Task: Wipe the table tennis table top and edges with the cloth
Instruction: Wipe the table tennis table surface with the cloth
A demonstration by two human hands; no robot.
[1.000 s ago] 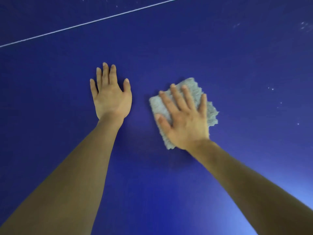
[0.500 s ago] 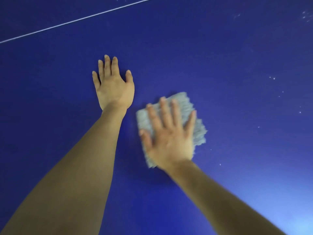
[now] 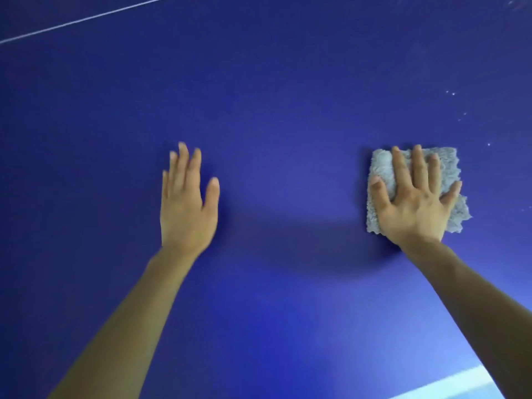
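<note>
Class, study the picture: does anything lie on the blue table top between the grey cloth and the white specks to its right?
Nothing visible does. The right hand presses flat on the fluffy grey cloth; only bare blue table top separates it from the small white specks. The left hand lies on the opposite side.

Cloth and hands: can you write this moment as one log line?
stage: wiping top | right hand: flat on grey cloth | left hand: flat on blue table | white specks: right of cloth
</note>
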